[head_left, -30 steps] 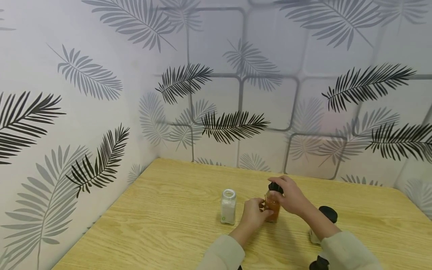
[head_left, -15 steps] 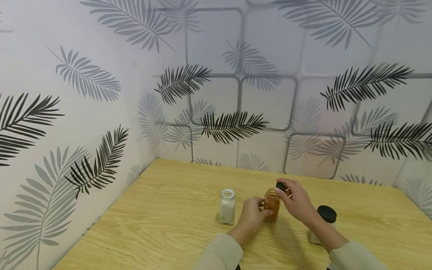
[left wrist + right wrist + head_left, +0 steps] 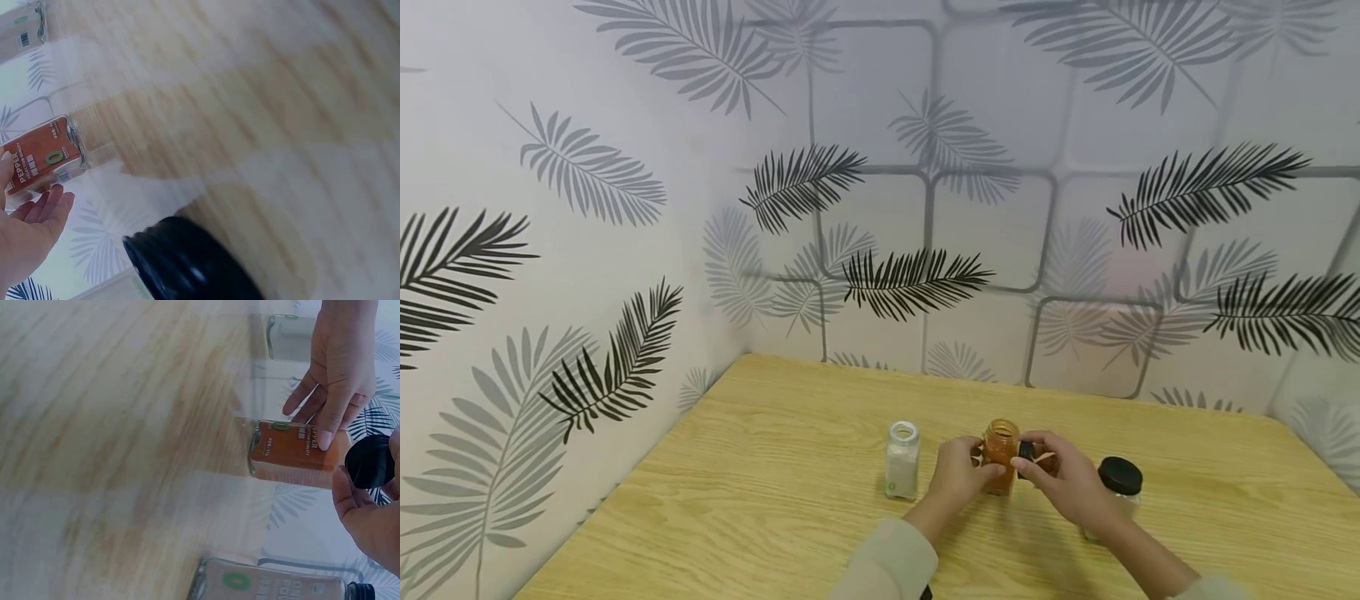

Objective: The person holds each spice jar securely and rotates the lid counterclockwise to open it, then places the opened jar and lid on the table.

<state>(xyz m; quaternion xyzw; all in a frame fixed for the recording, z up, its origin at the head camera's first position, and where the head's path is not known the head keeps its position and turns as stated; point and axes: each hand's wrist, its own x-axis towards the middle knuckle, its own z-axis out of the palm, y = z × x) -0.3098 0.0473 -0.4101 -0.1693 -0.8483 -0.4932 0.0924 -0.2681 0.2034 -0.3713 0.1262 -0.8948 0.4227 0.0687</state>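
Black lid [image 3: 1026, 461] lowered beside the pepper jar [image 3: 997, 452]

It has dropped from mouth height to the jar's right flank, pinched by the right hand [image 3: 1066, 482]. The left hand [image 3: 957, 473] grips the uncapped jar, upright short of the worktop's [image 3: 760, 475] far edge. Leftward, a gap, the white-filled jar [image 3: 902, 465], then broad wood; rightward, a black-capped jar [image 3: 1120, 477] crowds the wrist.

From a distance I watch a person's left hand [image 3: 958, 472] grip, thumb [image 3: 991, 472] opposite curved fingers [image 3: 51, 209], while the right hand [image 3: 1066, 479] pinches between thumb and fingertips, the two thumbs pointing toward each other. The right forearm [image 3: 1145, 552] angles in bare; a pale sleeve [image 3: 889, 558] reaches the left wrist [image 3: 927, 518].
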